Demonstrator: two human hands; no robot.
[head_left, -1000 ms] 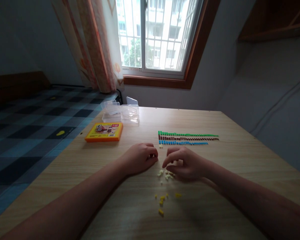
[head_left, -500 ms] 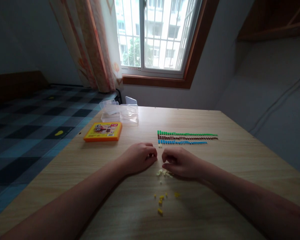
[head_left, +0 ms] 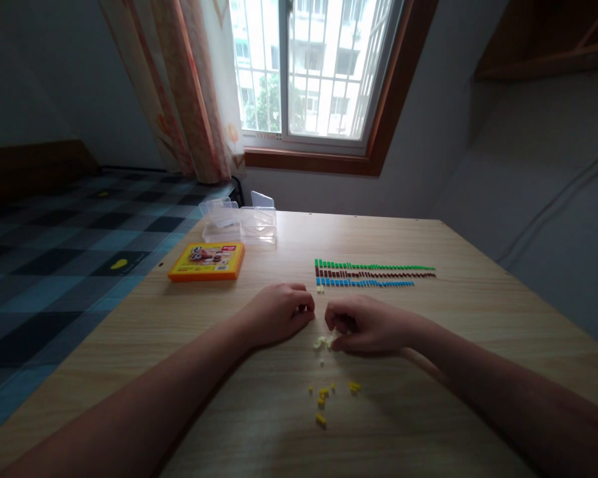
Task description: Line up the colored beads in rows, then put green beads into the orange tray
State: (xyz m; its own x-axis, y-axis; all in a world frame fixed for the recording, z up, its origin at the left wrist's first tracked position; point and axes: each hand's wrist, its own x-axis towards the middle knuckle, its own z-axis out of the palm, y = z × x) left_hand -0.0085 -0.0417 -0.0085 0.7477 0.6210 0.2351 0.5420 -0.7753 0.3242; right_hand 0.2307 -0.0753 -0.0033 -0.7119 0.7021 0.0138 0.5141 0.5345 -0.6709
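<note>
My left hand (head_left: 282,311) rests on the table left of the small pieces. Its fingers are curled in towards the thumb; whatever they may hold is hidden. My right hand (head_left: 363,323) is over a small pile of cream building-block pieces (head_left: 321,342), with the thumb tip at the pile's right side. A gap shows between its bent fingers and thumb, with nothing visible in it. Two cream pieces (head_left: 320,289) stand just beyond my hands, below a row of blue pieces (head_left: 363,283). Brown pieces (head_left: 366,274) and green pieces (head_left: 366,265) form rows behind.
Loose yellow pieces (head_left: 323,393) are scattered nearer to me on the wooden table (head_left: 443,425). An orange-yellow box (head_left: 206,261) lies at the left, with clear plastic containers (head_left: 239,224) behind it. A checked bed (head_left: 104,226) adjoins the left side.
My right hand has shifted slightly right, and its thumb has come down to the cream pile. The left hand stays in place. The view has moved a little.
</note>
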